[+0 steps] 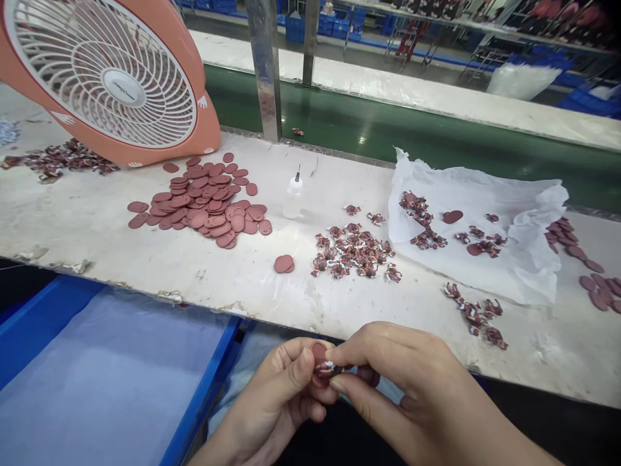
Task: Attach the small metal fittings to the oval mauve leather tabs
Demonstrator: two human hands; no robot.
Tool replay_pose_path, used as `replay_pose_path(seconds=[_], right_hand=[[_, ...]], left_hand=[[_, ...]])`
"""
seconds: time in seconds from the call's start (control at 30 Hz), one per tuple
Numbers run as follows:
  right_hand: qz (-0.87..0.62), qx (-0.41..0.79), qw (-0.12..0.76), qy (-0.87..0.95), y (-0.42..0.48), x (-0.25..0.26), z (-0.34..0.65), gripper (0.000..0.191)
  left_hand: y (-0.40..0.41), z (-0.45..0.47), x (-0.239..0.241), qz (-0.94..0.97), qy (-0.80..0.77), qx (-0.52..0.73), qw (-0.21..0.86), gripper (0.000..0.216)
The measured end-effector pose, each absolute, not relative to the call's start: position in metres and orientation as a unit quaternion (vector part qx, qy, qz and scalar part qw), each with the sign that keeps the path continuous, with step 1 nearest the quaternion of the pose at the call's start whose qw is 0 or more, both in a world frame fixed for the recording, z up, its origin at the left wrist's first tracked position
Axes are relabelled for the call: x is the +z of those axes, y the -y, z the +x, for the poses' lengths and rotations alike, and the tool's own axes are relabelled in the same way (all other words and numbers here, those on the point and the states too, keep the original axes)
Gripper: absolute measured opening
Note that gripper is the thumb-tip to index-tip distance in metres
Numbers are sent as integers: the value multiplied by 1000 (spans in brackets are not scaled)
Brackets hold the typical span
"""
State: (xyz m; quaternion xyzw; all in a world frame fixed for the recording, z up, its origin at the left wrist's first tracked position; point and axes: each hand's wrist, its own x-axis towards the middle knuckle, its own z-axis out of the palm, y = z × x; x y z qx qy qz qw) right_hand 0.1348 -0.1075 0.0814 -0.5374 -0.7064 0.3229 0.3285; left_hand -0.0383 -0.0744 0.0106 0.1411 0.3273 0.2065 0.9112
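Note:
My left hand [286,388] is closed on a reddish-brown oval disc [318,351], held between thumb and fingers below the bench edge. Against that disc, my right hand [407,375] pinches a small brown figurine [328,367] with white and orange markings. Fingertips cover much of both pieces. Just beyond the hands, a heap of similar figurines [356,251] lies on the white bench, with a couple of loose discs [284,263] to its left. Farther left spreads a large pile of oval discs [204,200]. A small clear bottle with a needle tip [293,197] stands upright behind.
An orange fan [208,123] stands at the left. Crumpled white sheeting [524,272] holds figurines and discs at the right; more figurines [478,314] lie before it. A green conveyor belt [349,113] runs behind metal posts. A blue bin [63,310] sits below the bench edge.

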Motion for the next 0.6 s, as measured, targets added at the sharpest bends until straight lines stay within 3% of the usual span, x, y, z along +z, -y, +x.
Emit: replay_pose_path(seconds=[0.17,0.37,0.6], right_hand=[[-555,320,302,706,105,87,135,17],[-546,325,299,712,104,94,135,29],[-533,319,340,707,102,100,141,27]], left_hand=[[72,-39,11,144,-306,210,917,29],[72,-39,12,154,-294,222,917,27],[73,-45,9,118,-257,234,930,17]])
